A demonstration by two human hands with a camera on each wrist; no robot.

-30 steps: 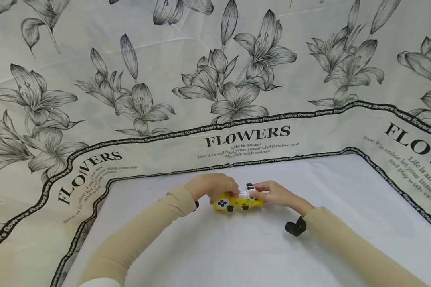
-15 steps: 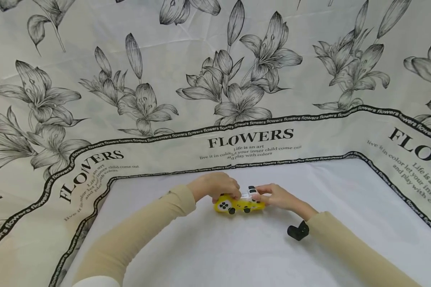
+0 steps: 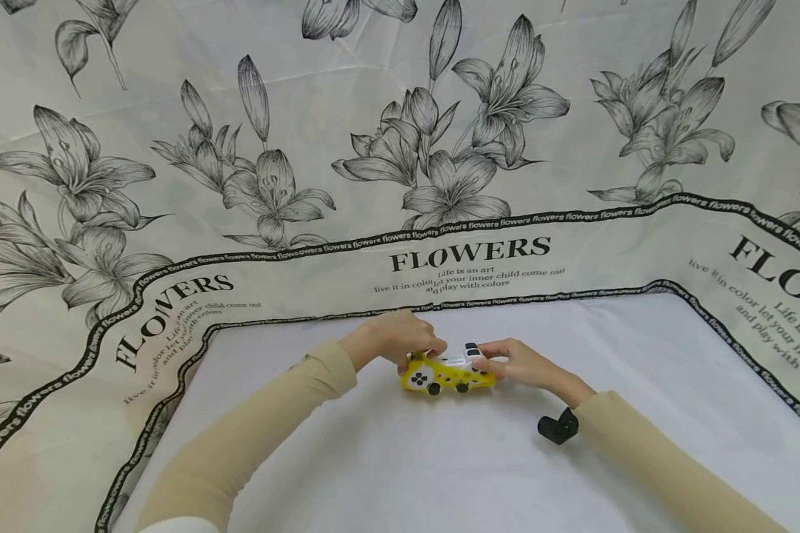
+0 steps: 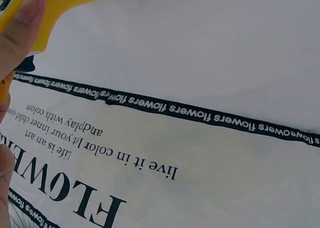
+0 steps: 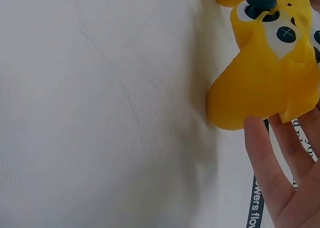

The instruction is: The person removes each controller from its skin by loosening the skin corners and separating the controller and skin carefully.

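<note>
A game controller with a white body in a yellow cover is held close over the white table, black thumbsticks and button pad showing. At its right end bare white and black shoulder buttons stick up above the yellow. My left hand grips the upper left edge; in the left wrist view its thumb lies on the yellow face. My right hand holds the other end between thumb and fingers. In the right wrist view the yellow grip meets a fingertip, and a yellow flap stands at its side.
A white cloth covers the table. Behind it rises a curtain printed with flowers and lettering. A black wrist-worn device hangs under the right wrist.
Both hands keep hold of the controller at its two ends. The left fingers shift slightly along the upper left edge. The head view has drifted a little.
</note>
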